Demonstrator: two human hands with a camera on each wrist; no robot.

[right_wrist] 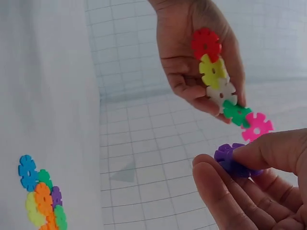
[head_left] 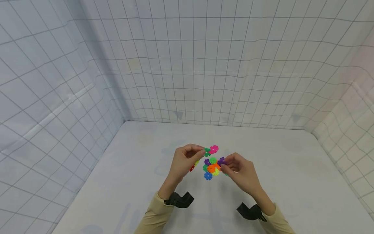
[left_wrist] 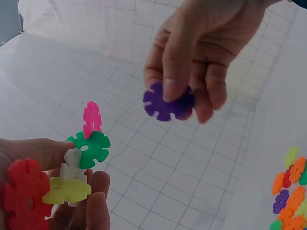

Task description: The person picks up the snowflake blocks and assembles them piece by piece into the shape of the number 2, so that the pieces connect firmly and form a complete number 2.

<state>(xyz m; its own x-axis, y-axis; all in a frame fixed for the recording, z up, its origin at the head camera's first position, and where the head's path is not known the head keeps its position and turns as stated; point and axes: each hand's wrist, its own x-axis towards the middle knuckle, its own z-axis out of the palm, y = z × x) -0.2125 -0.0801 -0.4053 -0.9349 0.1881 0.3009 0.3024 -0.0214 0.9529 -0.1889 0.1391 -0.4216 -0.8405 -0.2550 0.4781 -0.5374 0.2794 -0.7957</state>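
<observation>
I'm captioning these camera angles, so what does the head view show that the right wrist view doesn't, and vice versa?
Only the head view shows the beige sleeves and black wrist mounts.

Only the right wrist view shows the white disc, joined between the yellow disc and green disc.

Both show the left hand holding the disc chain, its red disc and pink disc at opposite ends; the right hand pinching a purple disc; and the disc pile.
</observation>
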